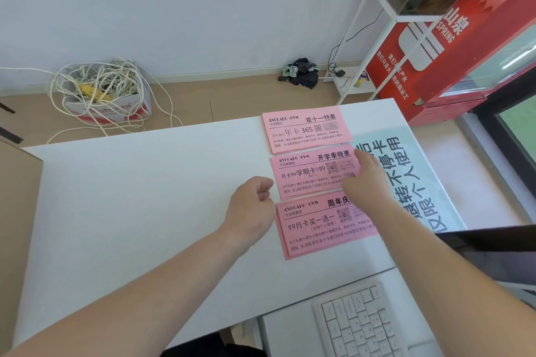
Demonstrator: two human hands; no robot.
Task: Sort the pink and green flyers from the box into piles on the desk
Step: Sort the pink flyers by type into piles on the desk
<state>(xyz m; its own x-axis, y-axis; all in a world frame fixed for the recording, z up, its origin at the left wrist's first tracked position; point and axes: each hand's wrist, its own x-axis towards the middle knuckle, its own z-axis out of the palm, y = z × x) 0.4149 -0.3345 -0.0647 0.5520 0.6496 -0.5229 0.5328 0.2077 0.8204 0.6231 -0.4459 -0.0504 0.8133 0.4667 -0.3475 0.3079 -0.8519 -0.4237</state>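
Note:
Three piles of pink flyers lie in a column on the white desk (pixel 130 211): a far pile (pixel 304 130), a middle pile (pixel 307 174) and a near pile (pixel 316 229). To their right lies a pale green flyer pile (pixel 417 171) with large black print. My right hand (pixel 365 180) rests flat on the right end of the middle pink pile, covering part of it and the near pile's corner. My left hand (pixel 252 203) hovers just left of the pink piles with its fingers curled into a fist, holding nothing. A brown cardboard flap (pixel 17 182) shows at the left edge.
A white keyboard (pixel 362 324) sits at the near right on a lower surface. On the floor beyond the desk are a carton of tangled white cables (pixel 110 90) and dark cloth (pixel 304 72). A white rack (pixel 368 46) and a red cabinet (pixel 452 46) stand far right.

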